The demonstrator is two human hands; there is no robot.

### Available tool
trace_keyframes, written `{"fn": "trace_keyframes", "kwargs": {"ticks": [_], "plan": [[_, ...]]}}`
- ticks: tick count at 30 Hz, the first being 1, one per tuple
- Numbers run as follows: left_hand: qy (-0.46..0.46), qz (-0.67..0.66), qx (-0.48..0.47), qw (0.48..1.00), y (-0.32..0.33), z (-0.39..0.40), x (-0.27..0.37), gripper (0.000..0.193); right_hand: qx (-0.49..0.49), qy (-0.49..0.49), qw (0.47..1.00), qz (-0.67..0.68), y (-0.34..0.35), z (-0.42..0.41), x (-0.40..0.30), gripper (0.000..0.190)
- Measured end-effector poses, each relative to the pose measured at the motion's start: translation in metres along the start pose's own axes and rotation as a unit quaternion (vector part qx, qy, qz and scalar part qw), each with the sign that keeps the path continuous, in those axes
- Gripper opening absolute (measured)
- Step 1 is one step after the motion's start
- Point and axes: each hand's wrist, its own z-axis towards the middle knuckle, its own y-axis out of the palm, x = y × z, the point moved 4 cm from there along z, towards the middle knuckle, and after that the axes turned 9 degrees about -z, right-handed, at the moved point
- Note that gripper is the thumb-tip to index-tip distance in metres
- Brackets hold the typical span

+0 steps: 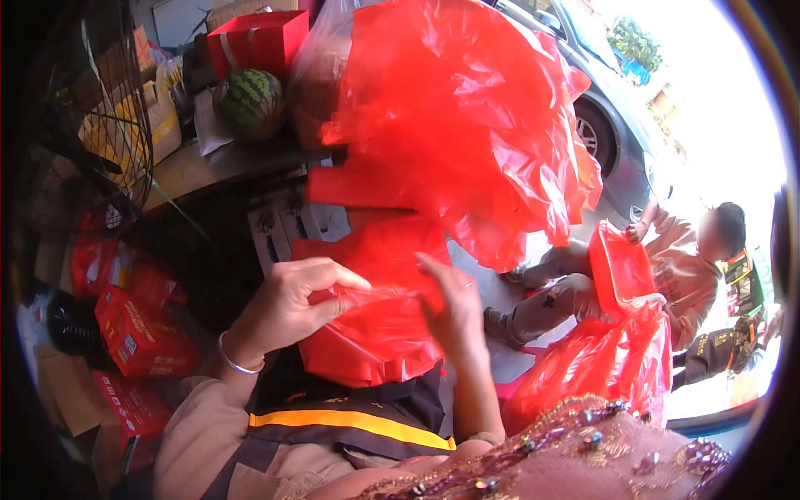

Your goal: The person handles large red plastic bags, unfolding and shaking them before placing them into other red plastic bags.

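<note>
My left hand (300,300), with a silver bangle on its wrist, pinches the edge of thin red plastic film (375,337) between thumb and index finger. Across from it, my right hand (450,306) is blurred, its fingers spread at the same film; whether it grips the film is unclear. The film lies over my lap, above a dark apron with an orange stripe (350,425). Just beyond my hands rises a large crumpled heap of red plastic (462,125), reaching the top of the view.
At right, a seated person (681,269) holds a red tray-like item (622,262) beside more red plastic (600,356). A watermelon (249,105) and a red gift bag (259,40) stand on a table at upper left. Red cartons (144,334) lie at left, a car (619,137) outside.
</note>
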Motion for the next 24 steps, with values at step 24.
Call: {"fn": "trace_keyframes", "kwargs": {"ticks": [24], "plan": [[0.354, 0.018, 0.421, 0.835, -0.132, 0.126, 0.08, 0.03, 0.25, -0.098, 0.958, 0.101, -0.27, 0.222, 0.005, 0.026]]}}
